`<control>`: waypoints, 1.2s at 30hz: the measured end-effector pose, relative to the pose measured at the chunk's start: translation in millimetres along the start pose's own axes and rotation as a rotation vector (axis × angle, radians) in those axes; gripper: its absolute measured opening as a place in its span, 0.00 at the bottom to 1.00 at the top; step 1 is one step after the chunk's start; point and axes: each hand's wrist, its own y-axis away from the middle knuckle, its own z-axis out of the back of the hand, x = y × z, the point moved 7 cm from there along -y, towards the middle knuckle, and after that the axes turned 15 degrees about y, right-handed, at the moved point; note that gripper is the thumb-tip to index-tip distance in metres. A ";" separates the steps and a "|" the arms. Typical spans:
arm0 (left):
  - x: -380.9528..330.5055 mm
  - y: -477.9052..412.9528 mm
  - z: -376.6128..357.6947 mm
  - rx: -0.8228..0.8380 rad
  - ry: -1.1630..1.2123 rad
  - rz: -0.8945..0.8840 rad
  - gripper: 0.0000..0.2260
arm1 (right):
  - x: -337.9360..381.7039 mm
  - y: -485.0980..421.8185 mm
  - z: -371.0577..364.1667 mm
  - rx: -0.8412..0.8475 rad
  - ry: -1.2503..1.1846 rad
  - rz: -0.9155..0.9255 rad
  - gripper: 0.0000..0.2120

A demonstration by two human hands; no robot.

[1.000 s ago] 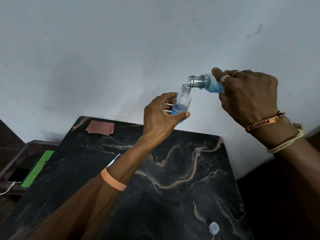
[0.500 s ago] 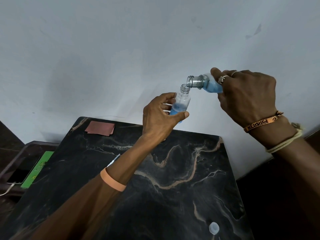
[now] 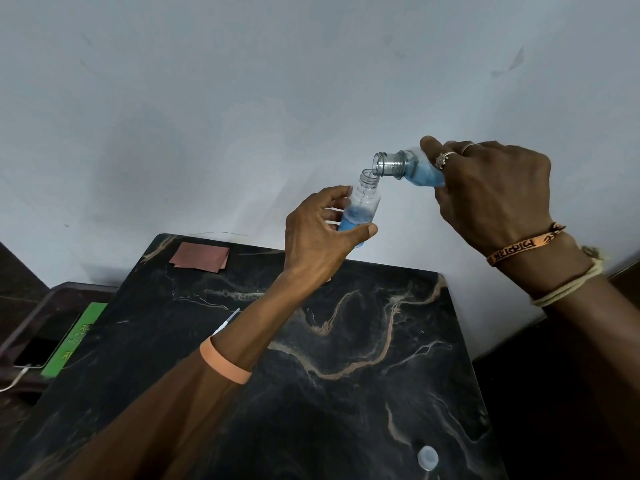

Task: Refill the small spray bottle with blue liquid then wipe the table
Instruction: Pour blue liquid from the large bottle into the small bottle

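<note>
My left hand (image 3: 318, 240) grips the small clear spray bottle (image 3: 362, 206), uncapped and nearly upright, above the far edge of the black marble table (image 3: 346, 375). Blue liquid fills its lower part. My right hand (image 3: 491, 195) holds a larger clear bottle (image 3: 405, 168) of blue liquid, tipped sideways with its open mouth just over the small bottle's neck. A brown folded cloth (image 3: 201, 257) lies at the table's far left. A thin white tube (image 3: 227, 320), partly hidden by my left forearm, lies on the table.
A pale round cap (image 3: 428, 457) lies near the table's front right. To the left, a lower surface carries a phone (image 3: 33, 351) with a cable and a green card (image 3: 74, 337). A white wall stands right behind the table.
Both hands and bottles stay almost still. The blue level in the small bottle looks slightly higher than a second ago.
</note>
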 end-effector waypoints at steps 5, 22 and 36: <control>0.2 0.3 -0.5 -0.001 0.007 -0.005 0.25 | -0.9 -0.5 0.8 -0.020 0.023 -0.017 0.22; 2.0 -0.9 -3.2 -0.004 0.007 -0.001 0.26 | -1.1 -1.4 -1.2 -0.012 0.005 -0.001 0.21; -0.1 -0.7 -1.6 -0.005 0.010 0.001 0.25 | -0.2 -1.7 1.5 -0.010 0.008 -0.007 0.22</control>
